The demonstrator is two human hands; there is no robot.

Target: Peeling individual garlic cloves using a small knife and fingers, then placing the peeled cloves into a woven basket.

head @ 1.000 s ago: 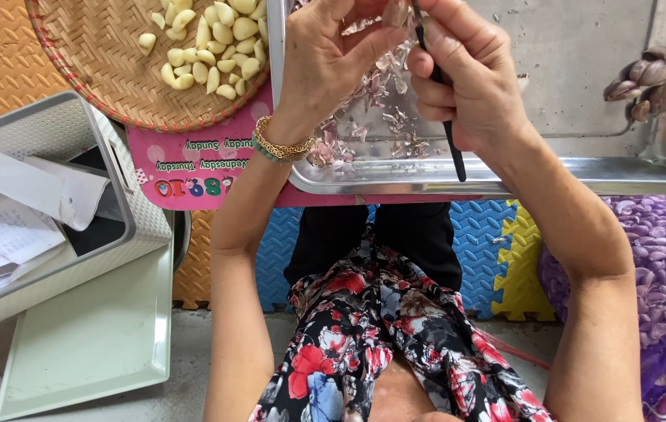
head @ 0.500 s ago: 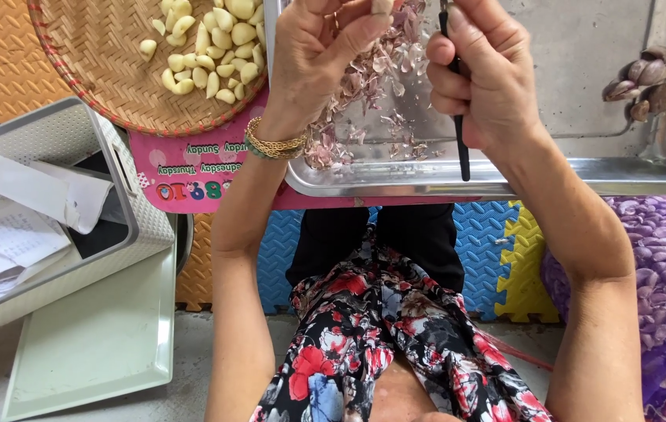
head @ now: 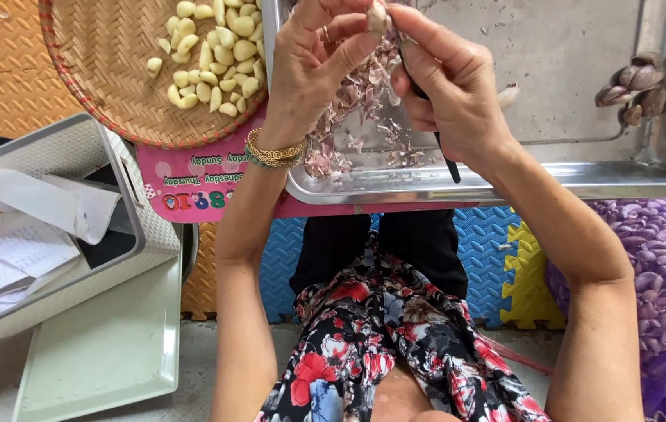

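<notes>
The tray [head: 645,168] is brushed, dull-shining metal (scuffed across its floor). The basket [head: 106,70] is woven cane, matt and ridged. Peeled garlic cloves [head: 216,59] look smooth and waxy; the garlic skins [head: 348,117] papery. The bangle [head: 274,152] gleams like gold metal.

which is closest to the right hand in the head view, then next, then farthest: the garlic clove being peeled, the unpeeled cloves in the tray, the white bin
1. Garlic clove, at the right hand fingertips.
2. Unpeeled cloves, tray's right end.
3. White bin, far left, off the tray.
</notes>
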